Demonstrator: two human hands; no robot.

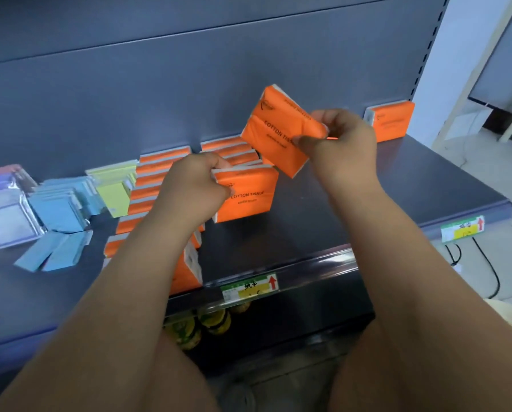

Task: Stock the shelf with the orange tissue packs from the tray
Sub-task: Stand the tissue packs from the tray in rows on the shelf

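My right hand holds one orange tissue pack tilted in the air above the dark shelf. My left hand grips the top left corner of another orange pack that stands upright at the front of a short row. A longer row of orange packs runs from the back panel toward the front edge, partly hidden by my left forearm. A single orange pack stands against the back panel at the far right. No tray is in view.
Yellow-green packs, blue packs and clear-wrapped purple packs lie at the left of the shelf. Price labels sit on the front rail. Yellow and dark items fill the shelf below. Cables lie on the tiled floor to the right.
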